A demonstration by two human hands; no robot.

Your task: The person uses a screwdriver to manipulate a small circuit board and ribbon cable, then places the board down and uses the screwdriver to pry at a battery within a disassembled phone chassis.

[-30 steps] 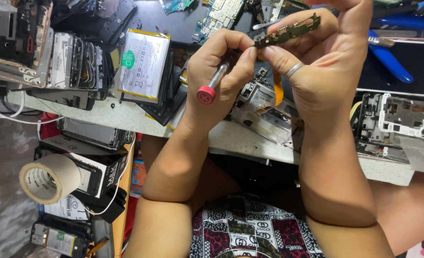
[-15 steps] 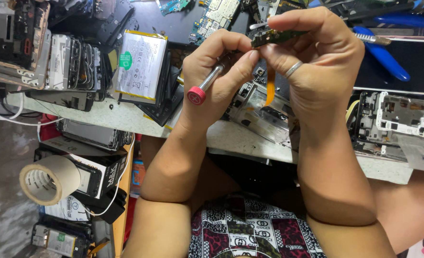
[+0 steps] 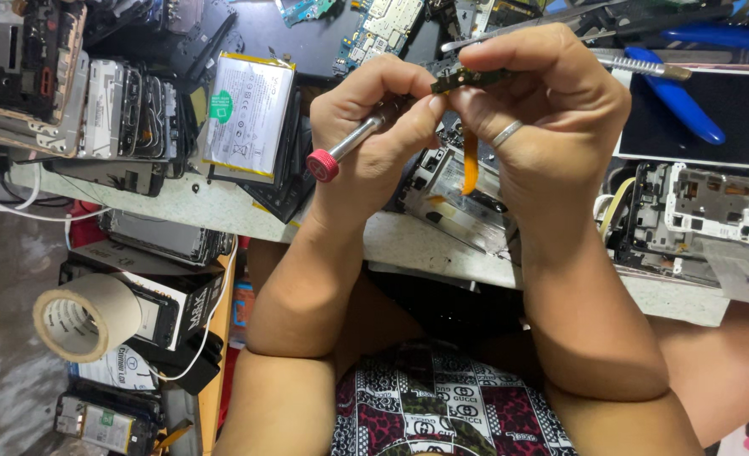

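Red-capped metal screwdriver (image 3: 346, 150) gripped in left hand (image 3: 374, 127), tip at small green circuit board (image 3: 469, 78) pinched by right hand (image 3: 543, 110), orange flex ribbon (image 3: 470, 160) dangling, hands now lower in view above dismantled phone frame (image 3: 454, 198), white battery (image 3: 247, 114) alongside.

A white rectangular phone battery (image 3: 247, 114) lies on the table (image 3: 222, 207) at ten o'clock. Blue-handled pliers (image 3: 674, 93) sit at two o'clock, a beige tape roll (image 3: 87, 317) at eight o'clock, below the table edge.

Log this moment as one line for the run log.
left hand: grips red-capped metal screwdriver | right hand: pinches small dark circuit board, orange ribbon strip hanging | above cluttered workbench
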